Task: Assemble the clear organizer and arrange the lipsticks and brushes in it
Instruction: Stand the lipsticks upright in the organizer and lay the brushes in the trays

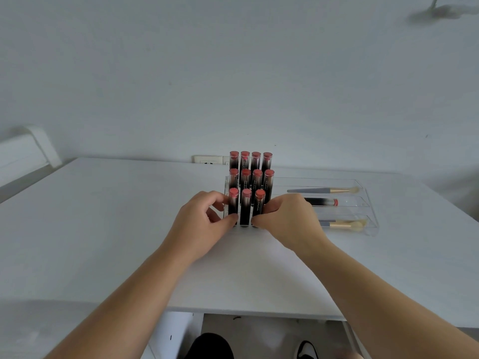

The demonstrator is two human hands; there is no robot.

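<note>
Both hands meet at the front row of the tiered lipstick rack. The left hand [201,221] has its fingers curled around the rack's front left corner, thumb at the base and fingertips against the leftmost front lipstick [233,203]. The right hand [287,218] mirrors it, pinching the front right corner beside the third lipstick [258,204], where the fourth slot appears unfilled or hidden behind the fingers; which cannot be told. The clear organizer [363,203] sits toward the far right part of the table [103,216], well back from the near edge; its stepped rack carries eleven visible lipsticks, upright in three rows, and its shallow trays to the right hold a brush [324,190] in the far tray, a lying lipstick [322,202] in the middle one and two brushes [344,224] in the near one. The step in hand is judged to be seating or squaring the rack against the tray section. It is done well by pressing low on the acrylic walls rather than on the tubes, with even pressure from both sides, since tall upright lipsticks may topple if the rack jolts. A wall socket [208,159] shows behind the table's far edge.
</note>
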